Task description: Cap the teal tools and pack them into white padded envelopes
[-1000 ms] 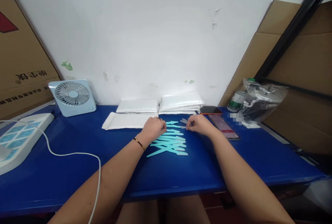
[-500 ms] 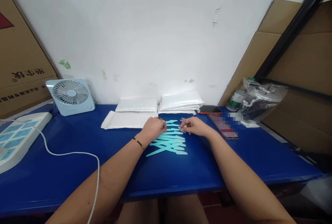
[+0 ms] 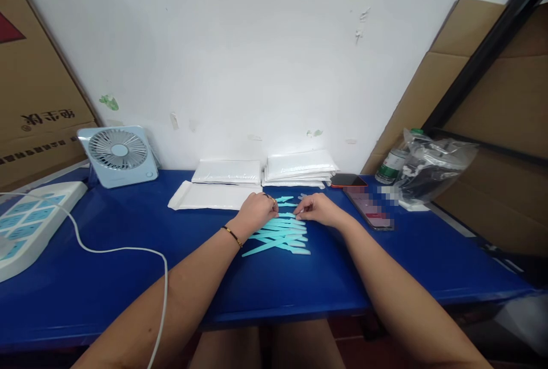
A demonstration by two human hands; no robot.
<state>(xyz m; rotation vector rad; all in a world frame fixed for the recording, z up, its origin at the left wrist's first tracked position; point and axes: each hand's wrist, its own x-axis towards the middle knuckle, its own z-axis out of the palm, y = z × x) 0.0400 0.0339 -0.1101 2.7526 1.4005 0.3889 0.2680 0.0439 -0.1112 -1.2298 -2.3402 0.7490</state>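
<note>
Several turquoise eyebrow razors (image 3: 280, 239) with whitish blade ends lie in a loose, partly crossed row on the blue table. At the left end of the row, my left hand (image 3: 259, 210) is closed, its fingertips pinching the handle of one razor. My right hand (image 3: 317, 209) is closed at that razor's other end, thumb and finger together by the blade. The pinched razor (image 3: 286, 215) lies roughly level between the two hands. Beyond it, another razor (image 3: 285, 199) shows near the white packets. My fingers hide parts of the razor ends.
White padded mailers (image 3: 299, 165) are stacked against the wall, with a flat mailer (image 3: 209, 196) left of my hands. Phones (image 3: 372, 212), a bottle (image 3: 390, 166) and a plastic bag (image 3: 440, 166) stand right. A fan (image 3: 119, 151), power strip (image 3: 38, 218) and white cable (image 3: 115, 250) are left.
My right hand has shifted very slightly left and its fingers have closed in on the razor's blade end. My left hand stays at the handle end. The view has tilted a little.
</note>
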